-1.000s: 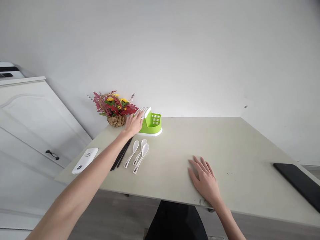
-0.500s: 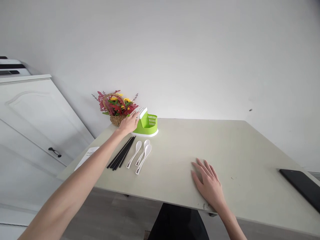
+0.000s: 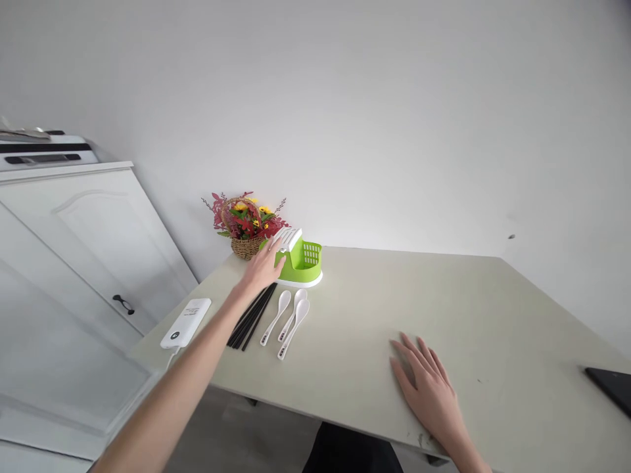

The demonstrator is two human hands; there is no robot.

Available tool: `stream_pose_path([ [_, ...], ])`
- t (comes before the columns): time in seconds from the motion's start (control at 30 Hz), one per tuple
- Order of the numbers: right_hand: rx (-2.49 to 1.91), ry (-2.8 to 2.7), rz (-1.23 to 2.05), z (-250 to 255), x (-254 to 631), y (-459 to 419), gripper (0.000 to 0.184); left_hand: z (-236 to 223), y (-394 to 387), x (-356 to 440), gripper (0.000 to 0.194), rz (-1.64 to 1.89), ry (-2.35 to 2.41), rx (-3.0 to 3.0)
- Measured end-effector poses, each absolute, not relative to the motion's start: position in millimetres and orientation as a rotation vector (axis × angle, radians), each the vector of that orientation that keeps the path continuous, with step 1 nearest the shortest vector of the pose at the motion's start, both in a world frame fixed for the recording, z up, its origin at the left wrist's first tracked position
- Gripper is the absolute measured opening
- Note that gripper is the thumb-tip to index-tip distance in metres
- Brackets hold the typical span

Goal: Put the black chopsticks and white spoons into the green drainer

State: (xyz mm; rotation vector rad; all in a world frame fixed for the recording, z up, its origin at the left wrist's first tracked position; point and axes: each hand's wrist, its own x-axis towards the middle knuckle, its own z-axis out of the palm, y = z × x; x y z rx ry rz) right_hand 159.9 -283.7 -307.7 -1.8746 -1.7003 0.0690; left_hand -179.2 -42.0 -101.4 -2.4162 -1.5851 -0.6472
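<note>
My left hand (image 3: 265,266) reaches to the left side of a green cutlery holder (image 3: 308,274), fingers stretched out and thumb apart. Its fingertips are at the holder's white slotted lid (image 3: 288,238); whether they touch it I cannot tell. Partly behind my left forearm lie several black chopsticks (image 3: 252,320), side by side. Three white spoons rest to their right: a left spoon (image 3: 276,317), a middle spoon (image 3: 292,316) and a right spoon (image 3: 294,328). My right hand (image 3: 428,378) lies open on the table, holding nothing.
A wicker basket (image 3: 245,247) of artificial flowers stands behind my left hand. A white power bank (image 3: 188,322) with a cable lies at the table's left, beside a white cabinet (image 3: 113,243). A black phone-like slab (image 3: 611,387) lies at the right edge of the table (image 3: 365,315).
The view has shifted, bringing more of the power bank into sight. My left thumb now stands further apart from the fingers at the lid. My right hand stays flat on the table.
</note>
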Motion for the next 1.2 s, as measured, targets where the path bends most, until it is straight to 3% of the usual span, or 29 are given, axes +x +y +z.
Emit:
stream_pose_path([
  [0.13, -1.867, -1.703, 0.051, -310.9, 159.5, -283.2, 0.053, -129.8, -95.7, -182.0, 0.042, -1.149, -1.481, -2.248],
  [0.27, -1.858, -1.707, 0.041, -312.5, 160.6, -283.4, 0.053, -169.4, -164.5, -174.4, 0.022, -1.267, -1.516, -2.446],
  [0.5, -1.895, -1.71, 0.074, -309.6, 161.3, -284.4, 0.054, -220.4, -233.1, -188.8, 0.022, -1.297, -1.84, -2.38],
  [0.8, -1.888, -1.703, 0.09, -307.5, 162.3, -286.0, 0.055, -222.4, -238.7, -272.4, 0.023, -1.056, -1.895, -1.941],
  [1.2, -1.891, -1.708, 0.106, -307.2, 164.1, -287.1, 0.057, -231.4, -243.5, -244.4, 0.02, -0.995, -1.8, -2.218],
])
